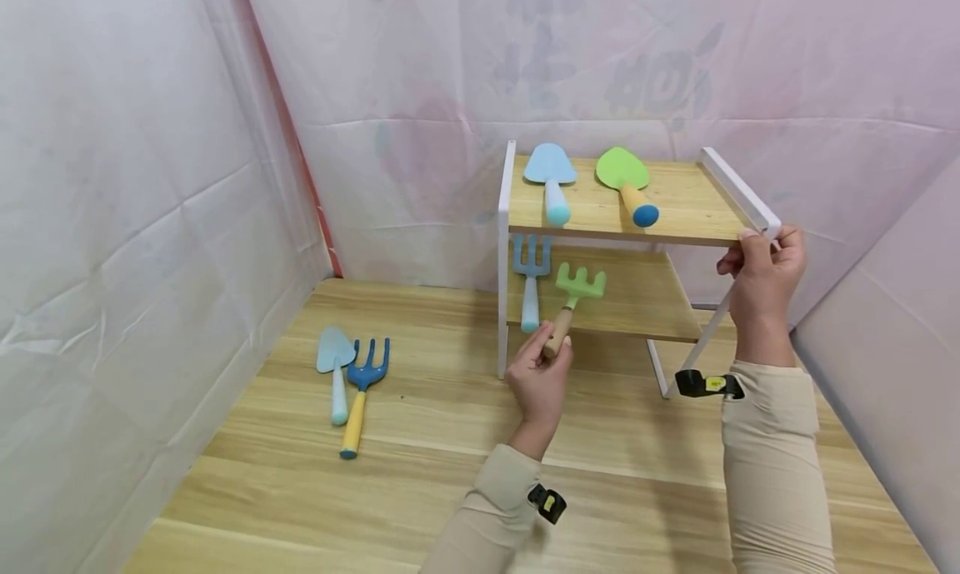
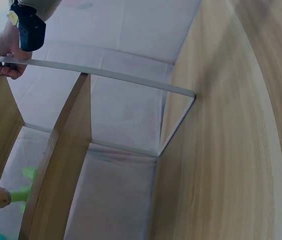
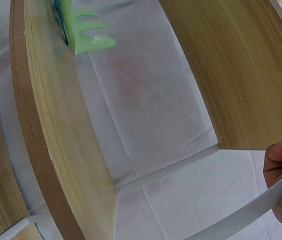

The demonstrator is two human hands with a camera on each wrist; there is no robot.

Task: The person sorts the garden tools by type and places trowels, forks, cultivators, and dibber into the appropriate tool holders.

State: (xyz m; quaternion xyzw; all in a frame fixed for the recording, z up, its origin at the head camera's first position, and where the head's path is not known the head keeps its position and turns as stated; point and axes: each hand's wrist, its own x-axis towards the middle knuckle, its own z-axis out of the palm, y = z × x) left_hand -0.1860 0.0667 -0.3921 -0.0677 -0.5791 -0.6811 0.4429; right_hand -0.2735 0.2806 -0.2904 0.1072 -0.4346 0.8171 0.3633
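My left hand (image 1: 542,382) pinches the wooden handle of a small hand rake with green tines (image 1: 581,285). Its head is over the lower shelf (image 1: 637,299) of a two-tier rack, beside a blue hand fork (image 1: 531,278) lying there. In the right wrist view, the green tines (image 3: 93,37) are near the lower board; contact with it cannot be judged. My right hand (image 1: 768,278) grips the rack's white frame (image 1: 772,222) at the front right corner of the top shelf (image 1: 690,203). The left wrist view also catches the right hand (image 2: 8,55) on the frame.
On the top shelf lie a light blue trowel (image 1: 551,170) and a green trowel (image 1: 622,170) with a yellow handle. Left of the rack, a pale blue trowel (image 1: 335,353) and a dark blue fork (image 1: 367,374) lie together on the wooden table (image 1: 427,491). White sheeting (image 1: 390,57) surrounds the table.
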